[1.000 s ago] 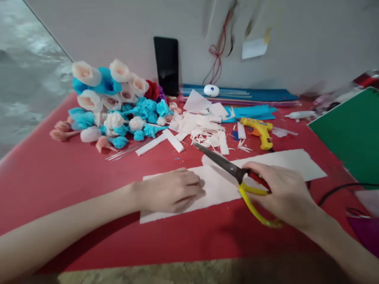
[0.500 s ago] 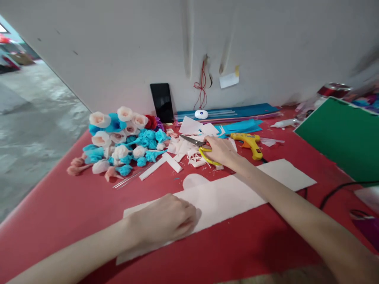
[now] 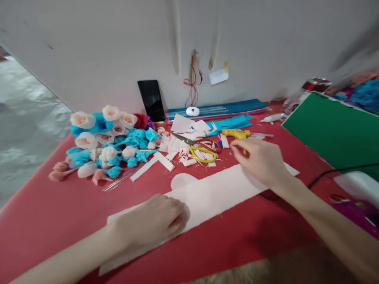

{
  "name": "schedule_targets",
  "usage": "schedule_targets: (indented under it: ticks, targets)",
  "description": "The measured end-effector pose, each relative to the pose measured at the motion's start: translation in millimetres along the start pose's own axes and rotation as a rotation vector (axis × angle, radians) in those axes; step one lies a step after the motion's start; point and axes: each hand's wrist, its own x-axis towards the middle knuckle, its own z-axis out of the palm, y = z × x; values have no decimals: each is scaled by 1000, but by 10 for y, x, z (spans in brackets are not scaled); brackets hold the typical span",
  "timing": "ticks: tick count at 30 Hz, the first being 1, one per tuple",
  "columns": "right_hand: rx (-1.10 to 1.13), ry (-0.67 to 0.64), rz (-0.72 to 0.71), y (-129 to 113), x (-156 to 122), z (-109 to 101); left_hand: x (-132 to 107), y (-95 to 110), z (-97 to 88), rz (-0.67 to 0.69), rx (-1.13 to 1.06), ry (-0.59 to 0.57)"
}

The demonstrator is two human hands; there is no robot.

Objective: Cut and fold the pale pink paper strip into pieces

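Observation:
A long strip of white paper point(image 3: 207, 197) lies slantwise on the red table. My left hand point(image 3: 151, 217) rests on its left part with curled fingers; whatever may be inside them is hidden. Over the strip's right end hovers my right hand point(image 3: 260, 159), fingers bent, a gap between thumb and forefinger, no held object visible. Just behind it is a yellow glue gun point(image 3: 236, 133), its handle mostly covered by the hand. Scissors point(image 3: 204, 154) with one yellow and one red handle lie on white paper scraps point(image 3: 177, 144). A rounded white paper piece point(image 3: 183, 181) touches the strip's far edge.
Blue, white and pink paper flowers point(image 3: 109, 138) are heaped at the left. A black phone point(image 3: 151, 100) leans on the wall. Folded blue paper point(image 3: 232, 123) lies behind the scraps. A green board point(image 3: 334, 130) stands at the right, near a black cable point(image 3: 325, 177).
My right hand has let go of the scissors, leaving them on the scraps, and has moved right to the glue gun's handle. My left hand stays on the strip. The view has shifted slightly right.

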Motion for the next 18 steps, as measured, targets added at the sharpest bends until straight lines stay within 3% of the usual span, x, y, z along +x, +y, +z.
schedule_targets:
  ticks: [5, 9, 14, 18]
  targets:
    - [-118, -55, 201, 682, -453, -65, -30, 23, -25, -45, -38, -19]
    - [-138, -154, 317, 1040, -725, -6, -41, 62, -94, -67, -98, -56]
    - [-48, -178, 439, 1171, -793, 69, -30, 56, -129, -101, -168, -76]
    - [73, -106, 502, 1150, -737, 56, -17, 26, -105, -79, -190, -76]
